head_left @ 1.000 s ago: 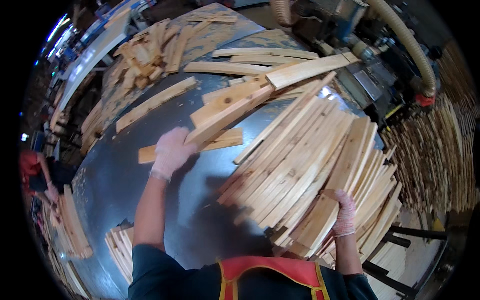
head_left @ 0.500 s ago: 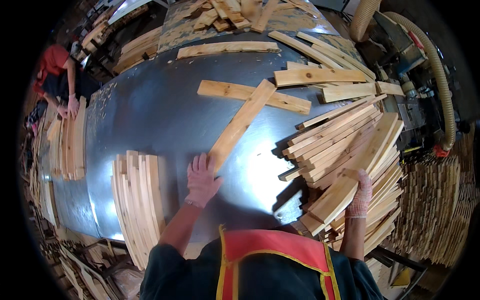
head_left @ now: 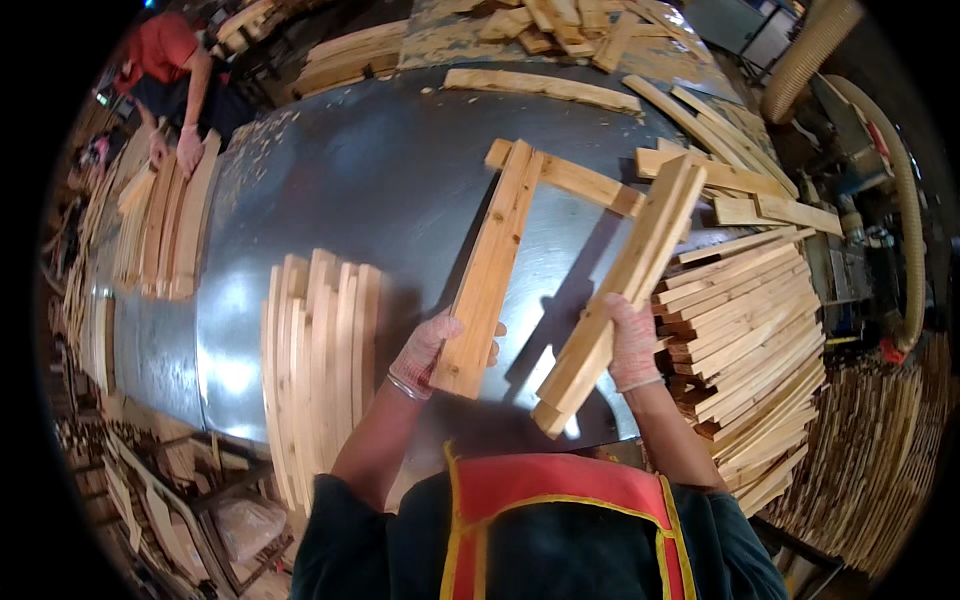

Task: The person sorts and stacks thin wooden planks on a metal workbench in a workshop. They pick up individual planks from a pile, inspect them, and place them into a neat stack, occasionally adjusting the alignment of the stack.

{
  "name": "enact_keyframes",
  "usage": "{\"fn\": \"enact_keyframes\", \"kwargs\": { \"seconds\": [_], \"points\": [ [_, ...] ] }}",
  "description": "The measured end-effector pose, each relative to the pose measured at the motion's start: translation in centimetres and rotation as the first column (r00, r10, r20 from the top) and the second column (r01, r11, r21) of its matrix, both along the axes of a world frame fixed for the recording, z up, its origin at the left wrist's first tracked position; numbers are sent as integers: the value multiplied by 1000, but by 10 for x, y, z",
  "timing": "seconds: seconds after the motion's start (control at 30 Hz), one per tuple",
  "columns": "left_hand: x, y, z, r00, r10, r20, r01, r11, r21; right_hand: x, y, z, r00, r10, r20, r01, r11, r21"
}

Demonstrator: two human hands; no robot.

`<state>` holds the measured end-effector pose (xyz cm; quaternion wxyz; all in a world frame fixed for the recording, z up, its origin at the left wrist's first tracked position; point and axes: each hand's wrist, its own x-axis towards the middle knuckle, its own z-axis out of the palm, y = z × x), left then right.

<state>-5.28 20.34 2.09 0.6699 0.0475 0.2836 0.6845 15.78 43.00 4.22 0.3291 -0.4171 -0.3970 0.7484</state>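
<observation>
My left hand [head_left: 430, 350], in a pale work glove, grips a wooden board [head_left: 490, 270] near its close end. The board's far end meets another board [head_left: 580, 178] that lies crosswise on the metal table. My right hand [head_left: 632, 342], also gloved, is closed around a bundle of wooden boards [head_left: 625, 290] held aslant above the table. The bundle's far end passes over the crosswise board. Beside my right hand lies a fanned stack of boards [head_left: 750, 330]. On my left stands a row of boards [head_left: 320, 350].
Beyond the grey metal table [head_left: 330, 180] lie loose boards [head_left: 560, 25]. At far left a person [head_left: 170, 70] in a red top handles a board stack [head_left: 165, 230]. Machinery with a ribbed hose [head_left: 905, 230] stands on the right, above tall stacked boards [head_left: 870, 440].
My left hand has lifted and gripped its board, which has turned more upright in view. My right hand has taken boards off the right stack and brought them left over the table.
</observation>
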Motion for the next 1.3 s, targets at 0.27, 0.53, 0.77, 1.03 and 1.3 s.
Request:
{"fn": "enact_keyframes", "kwargs": {
  "seconds": [0.27, 0.53, 0.77, 1.03, 1.3],
  "points": [
    [-27, -93, 20, 929, 269, -256, -319, 931, -179, -55, -165, -114, 858, 485, 168, -485, 873, -45],
    [-29, -139, 40, 924, 337, -182, -352, 934, -60, -125, -258, -113, -282, 666, 691, -889, -451, 71],
    [-17, -100, 48, 939, 215, -267, -271, 942, -196, -104, -165, -139, 106, 801, 589, -859, -225, 460],
    [52, 96, 64, 608, -234, -759, 157, 972, -175, 67, -27, 31, 644, 607, 466, -745, 635, 201],
    [216, 307, 102, -509, -248, -824, 299, 847, -439, 238, 30, 74, 990, -22, 143, 1, 989, 147]
  ]
}}
